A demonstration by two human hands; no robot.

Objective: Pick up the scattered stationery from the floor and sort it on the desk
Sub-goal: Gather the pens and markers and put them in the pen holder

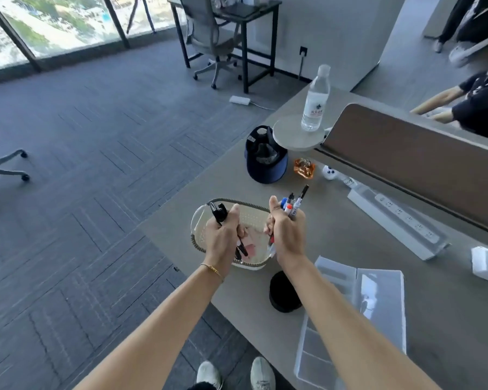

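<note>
The left hand [222, 235] is clenched round a couple of black pens [219, 213], their caps sticking up past the thumb and their tips pointing down toward the basket. The right hand [288, 232] grasps a bundle of markers [293, 205], blue, red and black caps fanning out above the fist. Both hands hover over the pale woven basket [226, 205] near the desk's [350, 249] corner; something pink lies in it, too blurred to name. Just beside the right forearm stands a black cup [282, 298], and a clear divided tray [350, 319] lies beyond it.

As a judgement, the gathering looks mostly done: no stationery shows on the visible carpet [96, 164]. The sorting is what remains, since the pens and markers are not yet placed in any container.
</note>
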